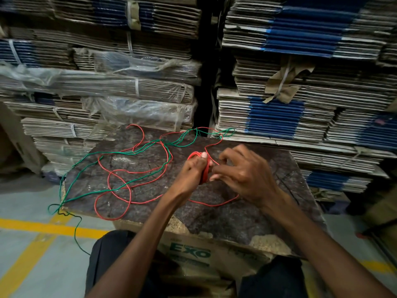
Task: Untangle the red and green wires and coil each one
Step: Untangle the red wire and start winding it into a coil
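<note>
Left hand (194, 168) is clamped around a small red coil (204, 168) held upright above the middle of the worktop (247, 211), thumb on top pinning the turns. Right hand (247, 175) sits just beside it on the right, fingers pinched on the red wire (120, 177) where it feeds into the coil, so both hands are close together, almost touching. The uncoiled red slack lies mostly to the left of the hands, in wide loops across the left half of the worktop, with one strand also curving under the right wrist toward the near edge. Green wire (133, 150) runs as a long diagonal from the far right edge down to the near left corner, then drops off onto the floor (32, 201); it crosses over and under the red loops at several spots left of the hands. Neither hand touches green. Judgement: the next turns have to draw red in from the left, through those crossings, so snagging green is the risk. Left hand is nearer the slack but busy holding; right hand likely does the feeding. Stacked cardboard (279, 117) behind.
</note>
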Demonstrator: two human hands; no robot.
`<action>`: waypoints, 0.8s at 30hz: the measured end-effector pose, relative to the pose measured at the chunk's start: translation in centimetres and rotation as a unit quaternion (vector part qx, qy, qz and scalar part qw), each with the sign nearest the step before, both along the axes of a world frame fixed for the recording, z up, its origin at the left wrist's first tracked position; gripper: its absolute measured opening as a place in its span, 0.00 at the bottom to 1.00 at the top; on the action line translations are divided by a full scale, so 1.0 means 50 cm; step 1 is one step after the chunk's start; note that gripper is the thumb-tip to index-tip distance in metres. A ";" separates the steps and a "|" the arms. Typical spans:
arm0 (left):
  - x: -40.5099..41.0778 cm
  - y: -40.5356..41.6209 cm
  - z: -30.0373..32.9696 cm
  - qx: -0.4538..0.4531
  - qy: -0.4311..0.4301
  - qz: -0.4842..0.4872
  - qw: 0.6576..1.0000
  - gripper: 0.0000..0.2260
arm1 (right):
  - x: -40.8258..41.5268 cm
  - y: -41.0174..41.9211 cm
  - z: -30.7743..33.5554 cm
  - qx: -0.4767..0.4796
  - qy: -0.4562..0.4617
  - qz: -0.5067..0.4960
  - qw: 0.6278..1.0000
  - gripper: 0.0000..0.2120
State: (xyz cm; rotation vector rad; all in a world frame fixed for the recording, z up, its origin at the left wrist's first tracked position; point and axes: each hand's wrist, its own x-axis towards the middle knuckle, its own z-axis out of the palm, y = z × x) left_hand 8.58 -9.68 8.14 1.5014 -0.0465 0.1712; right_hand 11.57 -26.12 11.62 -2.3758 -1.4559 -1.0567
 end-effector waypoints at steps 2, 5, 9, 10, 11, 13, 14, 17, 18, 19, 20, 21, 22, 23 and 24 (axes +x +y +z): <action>-0.006 -0.003 0.002 0.040 -0.012 -0.007 0.999 0.20 | 0.005 0.001 0.004 0.017 0.000 -0.004 1.000 0.11; -0.011 -0.004 0.001 0.060 -0.005 -0.041 0.997 0.28 | 0.013 0.000 0.015 0.042 0.012 0.000 0.999 0.11; -0.008 -0.002 -0.011 0.031 0.005 -0.046 0.998 0.26 | 0.028 0.002 0.021 0.076 0.068 -0.013 0.995 0.15; -0.005 -0.004 -0.011 0.001 0.012 -0.049 0.999 0.23 | 0.033 0.002 0.018 0.095 0.099 -0.017 0.990 0.14; -0.004 -0.005 -0.011 -0.028 0.022 -0.055 0.998 0.22 | 0.038 0.001 0.015 0.119 0.138 -0.015 0.983 0.13; -0.003 -0.007 -0.005 -0.066 0.040 -0.065 0.995 0.20 | 0.048 -0.004 0.008 0.170 0.242 0.018 0.955 0.10; -0.004 -0.009 -0.003 -0.079 0.046 -0.072 0.993 0.20 | 0.052 -0.007 0.004 0.190 0.293 0.044 0.936 0.09; -0.009 -0.013 0.008 -0.111 0.066 -0.101 0.987 0.20 | 0.053 -0.007 -0.009 0.237 0.395 0.104 0.882 0.07; -0.011 -0.015 0.013 -0.123 0.073 -0.117 0.983 0.20 | 0.052 -0.006 -0.013 0.255 0.413 0.111 0.867 0.07; -0.013 -0.018 0.018 -0.139 0.080 -0.136 0.978 0.20 | 0.049 -0.006 -0.016 0.273 0.437 0.117 0.849 0.09; -0.016 -0.021 0.024 -0.156 0.091 -0.153 0.972 0.21 | 0.046 -0.006 -0.018 0.290 0.474 0.122 0.822 0.12; -0.018 -0.023 0.030 -0.175 0.101 -0.168 0.965 0.21 | 0.040 -0.007 -0.014 0.308 0.526 0.130 0.782 0.15; -0.020 -0.025 0.036 -0.191 0.111 -0.181 0.958 0.22 | 0.034 -0.009 -0.009 0.321 0.579 0.134 0.737 0.17; -0.022 -0.027 0.042 -0.203 0.118 -0.192 0.953 0.22 | 0.028 -0.013 -0.003 0.322 0.624 0.133 0.699 0.18; -0.024 -0.028 0.046 -0.210 0.121 -0.201 0.949 0.22 | 0.023 -0.017 0.001 0.311 0.650 0.129 0.681 0.18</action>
